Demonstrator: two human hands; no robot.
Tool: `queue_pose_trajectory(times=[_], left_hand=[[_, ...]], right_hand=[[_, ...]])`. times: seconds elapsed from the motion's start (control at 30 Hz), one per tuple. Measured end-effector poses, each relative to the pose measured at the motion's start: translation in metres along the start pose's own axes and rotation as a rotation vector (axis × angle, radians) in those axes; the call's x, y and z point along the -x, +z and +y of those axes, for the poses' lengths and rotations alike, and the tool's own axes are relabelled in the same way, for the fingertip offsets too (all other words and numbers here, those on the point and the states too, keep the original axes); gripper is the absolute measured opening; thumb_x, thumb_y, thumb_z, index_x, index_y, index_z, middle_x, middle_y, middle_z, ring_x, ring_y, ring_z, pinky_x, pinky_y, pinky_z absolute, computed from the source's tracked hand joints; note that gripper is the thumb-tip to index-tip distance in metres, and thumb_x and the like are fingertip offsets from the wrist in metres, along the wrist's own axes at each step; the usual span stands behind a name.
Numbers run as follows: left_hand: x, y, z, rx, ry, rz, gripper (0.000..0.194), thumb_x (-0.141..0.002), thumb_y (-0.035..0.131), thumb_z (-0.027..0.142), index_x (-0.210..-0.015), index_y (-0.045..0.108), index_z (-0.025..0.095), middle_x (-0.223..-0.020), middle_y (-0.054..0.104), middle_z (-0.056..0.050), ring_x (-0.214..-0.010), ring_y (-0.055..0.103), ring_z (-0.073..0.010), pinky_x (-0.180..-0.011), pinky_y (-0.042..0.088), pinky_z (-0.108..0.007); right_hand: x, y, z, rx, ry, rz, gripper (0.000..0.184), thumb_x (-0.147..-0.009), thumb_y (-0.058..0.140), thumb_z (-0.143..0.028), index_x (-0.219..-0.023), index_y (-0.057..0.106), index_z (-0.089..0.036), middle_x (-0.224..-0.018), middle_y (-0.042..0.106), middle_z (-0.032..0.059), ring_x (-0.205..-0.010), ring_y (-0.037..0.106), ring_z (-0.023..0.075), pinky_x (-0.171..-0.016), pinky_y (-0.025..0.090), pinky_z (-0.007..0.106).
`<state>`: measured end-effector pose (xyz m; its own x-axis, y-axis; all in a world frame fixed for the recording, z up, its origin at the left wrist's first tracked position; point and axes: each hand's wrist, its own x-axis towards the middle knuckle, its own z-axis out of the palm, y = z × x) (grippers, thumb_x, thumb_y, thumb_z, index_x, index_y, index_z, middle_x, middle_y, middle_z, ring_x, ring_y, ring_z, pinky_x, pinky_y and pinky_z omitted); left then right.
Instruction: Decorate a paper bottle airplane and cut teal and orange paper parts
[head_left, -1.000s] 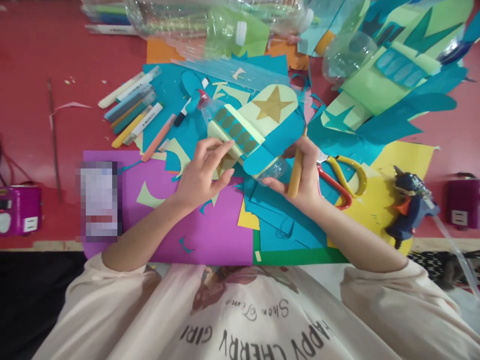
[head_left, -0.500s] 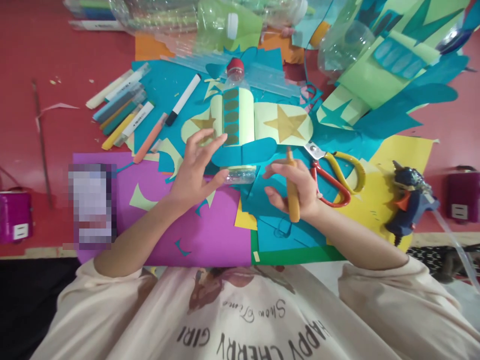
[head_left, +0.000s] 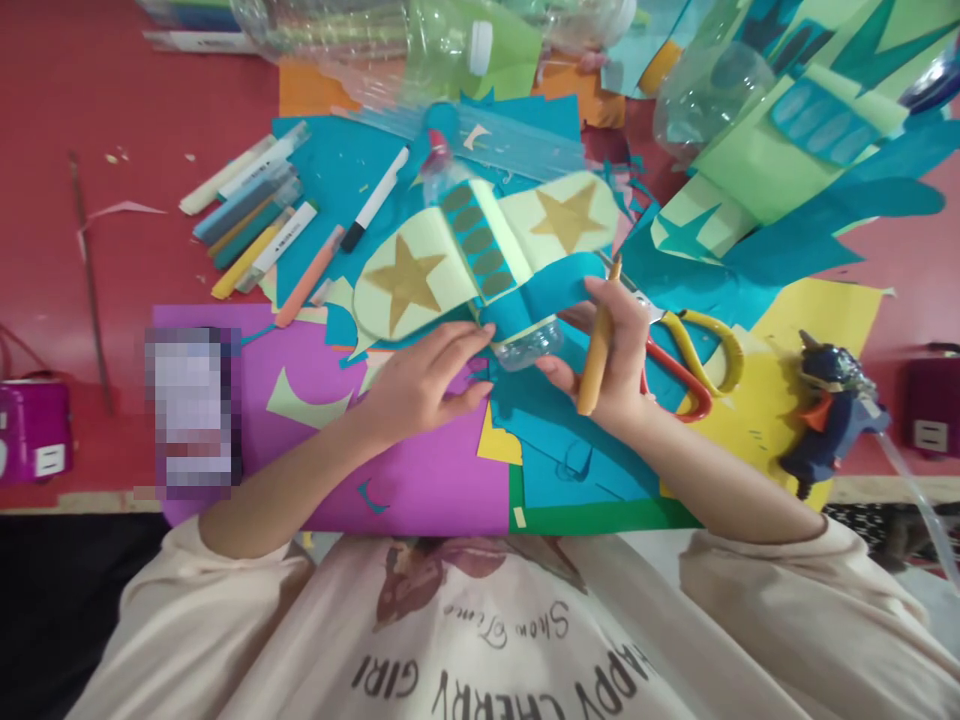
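In the middle of a red tabletop, over a mess of coloured paper, there's a bottle plane sitting at a slant, red cap end pointing away, pale wings with a brown star on each. Left hand is loosely open, fingertips right up at the near end by the blue tail, thumb hanging clear. Right hand is half curled with a brownish pen tucked in it, index fingertip at the tail's right tip, thumb off the bottle base. Scissors are just beside that hand, glue gun further right on yellow paper. Bunch of markers off to the left, and a second paper-winged thing far right.
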<state>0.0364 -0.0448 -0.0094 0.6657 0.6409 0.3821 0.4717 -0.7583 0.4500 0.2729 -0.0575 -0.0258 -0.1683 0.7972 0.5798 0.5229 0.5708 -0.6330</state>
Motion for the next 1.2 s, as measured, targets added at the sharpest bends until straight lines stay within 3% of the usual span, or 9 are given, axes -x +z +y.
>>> queue_pose_trajectory(times=[0.07, 0.13, 0.27, 0.4, 0.57, 0.8, 1.0, 1.1, 1.2], left_hand=[[0.0, 0.002, 0.008, -0.016, 0.081, -0.043, 0.042, -0.101, 0.045, 0.036, -0.136, 0.048, 0.013, -0.124, 0.066, -0.017, -0.113, 0.067, -0.0236, -0.09, 0.06, -0.034], [0.0, 0.002, 0.016, -0.039, 0.169, -0.057, 0.04, -0.102, 0.042, 0.035, -0.132, 0.051, 0.01, -0.128, 0.066, -0.019, -0.109, 0.069, -0.023, -0.081, 0.061, -0.031], [0.003, -0.006, 0.018, -0.024, 0.316, 0.063, 0.027, -0.099, 0.043, 0.027, -0.121, 0.057, 0.02, -0.12, 0.071, -0.01, -0.1, 0.071, -0.0156, -0.073, 0.06, -0.025], [0.003, -0.019, 0.001, -0.136, 0.239, 0.249, 0.027, -0.099, 0.041, 0.027, -0.119, 0.058, 0.031, -0.109, 0.073, -0.003, -0.097, 0.071, -0.0162, -0.076, 0.061, -0.031], [0.002, -0.023, -0.019, -0.203, 0.092, 0.452, 0.035, -0.102, 0.03, 0.037, -0.122, 0.057, 0.03, -0.11, 0.071, -0.004, -0.1, 0.07, -0.0185, -0.081, 0.059, -0.035], [-0.002, -0.015, -0.013, -0.337, 0.238, 0.292, 0.032, -0.095, 0.044, 0.026, -0.123, 0.059, 0.022, -0.115, 0.074, -0.006, -0.106, 0.071, -0.0188, -0.096, 0.055, -0.035], [-0.008, -0.019, -0.007, -0.357, 0.222, 0.146, 0.045, -0.098, 0.039, 0.04, -0.128, 0.059, 0.013, -0.125, 0.07, -0.014, -0.119, 0.066, -0.0246, -0.105, 0.047, -0.037], [-0.01, -0.021, -0.009, -0.405, 0.25, 0.15, 0.045, -0.099, 0.038, 0.04, -0.126, 0.06, 0.012, -0.122, 0.072, -0.014, -0.117, 0.067, -0.0243, -0.102, 0.049, -0.036], [-0.01, -0.022, -0.012, -0.396, 0.273, 0.131, 0.045, -0.1, 0.039, 0.041, -0.127, 0.059, 0.012, -0.122, 0.072, -0.014, -0.117, 0.067, -0.024, -0.102, 0.048, -0.035]], right_hand=[[-0.002, 0.002, 0.004, -0.003, 0.039, 0.021, 0.077, -0.081, 0.068, -0.059, -0.145, 0.031, -0.036, -0.131, 0.057, 0.0119, -0.109, 0.067, 0.0292, -0.082, 0.065, 0.046], [-0.003, 0.005, 0.008, -0.02, 0.066, 0.053, 0.077, -0.08, 0.069, -0.059, -0.144, 0.031, -0.038, -0.136, 0.052, 0.0116, -0.118, 0.062, 0.0307, -0.09, 0.062, 0.047], [-0.006, 0.007, 0.013, -0.039, 0.151, 0.086, 0.076, -0.078, 0.073, -0.055, -0.141, 0.033, -0.038, -0.129, 0.051, 0.0095, -0.113, 0.061, 0.0299, -0.089, 0.06, 0.049], [-0.006, 0.005, 0.015, -0.066, 0.221, 0.102, 0.067, -0.078, 0.074, -0.054, -0.133, 0.04, -0.035, -0.105, 0.055, 0.0051, -0.095, 0.062, 0.0244, -0.08, 0.06, 0.046], [-0.007, 0.004, 0.017, -0.254, 0.237, 0.103, 0.055, -0.084, 0.068, -0.052, -0.131, 0.041, -0.038, -0.112, 0.06, 0.0043, -0.107, 0.063, 0.0238, -0.09, 0.057, 0.044], [-0.011, 0.009, 0.016, -0.433, 0.197, 0.044, 0.059, -0.083, 0.07, -0.053, -0.132, 0.043, -0.036, -0.122, 0.062, 0.0054, -0.118, 0.06, 0.0228, -0.101, 0.051, 0.042], [-0.012, 0.01, 0.015, -0.291, 0.155, 0.029, 0.061, -0.084, 0.064, -0.06, -0.135, 0.04, -0.037, -0.128, 0.062, 0.0072, -0.125, 0.059, 0.0272, -0.108, 0.05, 0.048], [-0.014, 0.003, 0.009, -0.203, 0.129, 0.18, 0.043, -0.09, 0.058, -0.056, -0.127, 0.051, -0.035, -0.115, 0.067, 0.0067, -0.11, 0.067, 0.0262, -0.094, 0.057, 0.045], [-0.017, -0.004, -0.002, -0.24, 0.147, 0.266, 0.033, -0.096, 0.044, -0.057, -0.12, 0.058, -0.038, -0.085, 0.063, 0.0011, -0.074, 0.067, 0.0198, -0.064, 0.057, 0.036]])
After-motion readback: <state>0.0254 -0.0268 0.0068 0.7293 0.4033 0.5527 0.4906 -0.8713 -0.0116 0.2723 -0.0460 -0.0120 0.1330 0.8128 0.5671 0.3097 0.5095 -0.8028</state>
